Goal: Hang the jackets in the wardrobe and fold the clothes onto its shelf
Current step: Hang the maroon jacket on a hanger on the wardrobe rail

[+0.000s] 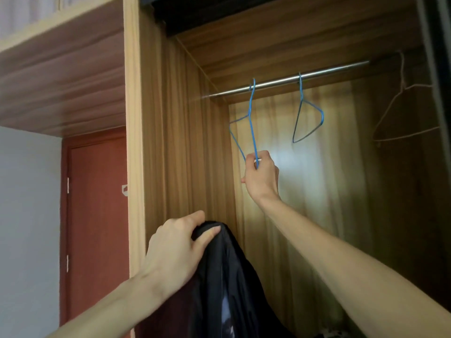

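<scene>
Jacket (229,276): black, glossy fabric, held up at lower centre in front of the open wardrobe; hangs down from the left hand, out of frame at the bottom.
Left hand (175,250): fingers and thumb curled round the top edge of the jacket, gripping a bunched fold; forearm bare, rising from the lower left.
Right hand (261,176): raised inside the wardrobe, fingers closed round the lower corner of the nearest blue wire hanger (249,128); forearm bare, reaching up from the lower right.
Nearest blue wire hanger: hook over the metal rail (288,79), body tilted and turned nearly edge-on, pulled toward the hand.
Second blue wire hanger (308,118): hooked on the same rail, to the right of the first, hanging free, well apart from either hand.
Pale wire hanger (405,113): farther right, in shadow, near the dark door edge; hook end hard to make out.
Wardrobe (185,132): wood-grain panels, interior lit on the back wall.
Red door (97,215): to the left of the wardrobe, beside a pale wall.
</scene>
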Demonstrator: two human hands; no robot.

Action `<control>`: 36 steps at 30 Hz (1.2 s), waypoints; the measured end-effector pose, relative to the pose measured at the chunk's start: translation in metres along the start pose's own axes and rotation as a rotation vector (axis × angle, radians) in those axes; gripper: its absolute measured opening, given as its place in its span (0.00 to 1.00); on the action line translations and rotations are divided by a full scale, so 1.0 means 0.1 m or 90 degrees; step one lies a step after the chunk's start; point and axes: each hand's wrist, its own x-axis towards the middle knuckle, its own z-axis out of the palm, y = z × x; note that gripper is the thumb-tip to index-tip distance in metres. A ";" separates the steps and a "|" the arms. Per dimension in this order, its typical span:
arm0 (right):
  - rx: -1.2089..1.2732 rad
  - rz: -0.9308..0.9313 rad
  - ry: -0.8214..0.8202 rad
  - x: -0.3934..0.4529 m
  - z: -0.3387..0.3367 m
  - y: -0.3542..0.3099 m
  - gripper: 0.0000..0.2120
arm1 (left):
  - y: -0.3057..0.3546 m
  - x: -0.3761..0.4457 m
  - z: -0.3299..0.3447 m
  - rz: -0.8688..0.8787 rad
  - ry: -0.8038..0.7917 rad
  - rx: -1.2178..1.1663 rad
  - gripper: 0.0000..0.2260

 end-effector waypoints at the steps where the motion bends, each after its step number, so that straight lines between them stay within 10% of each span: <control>1: -0.008 0.017 -0.011 -0.12 -0.03 0.07 0.10 | 0.00 -0.01 0.01 0.002 -0.001 -0.003 0.20; 15: 0.003 0.107 -0.128 -1.49 -0.91 0.68 0.28 | 0.10 -0.22 -0.01 0.004 0.002 0.023 0.24; 23: -0.067 -0.049 -0.004 -1.68 -1.54 0.31 0.17 | -0.02 -0.39 0.12 -0.049 -0.035 -0.040 0.26; 36: 0.180 0.236 -0.303 -2.22 -2.38 0.32 0.18 | -0.27 -0.57 0.19 -0.099 -0.056 -0.151 0.29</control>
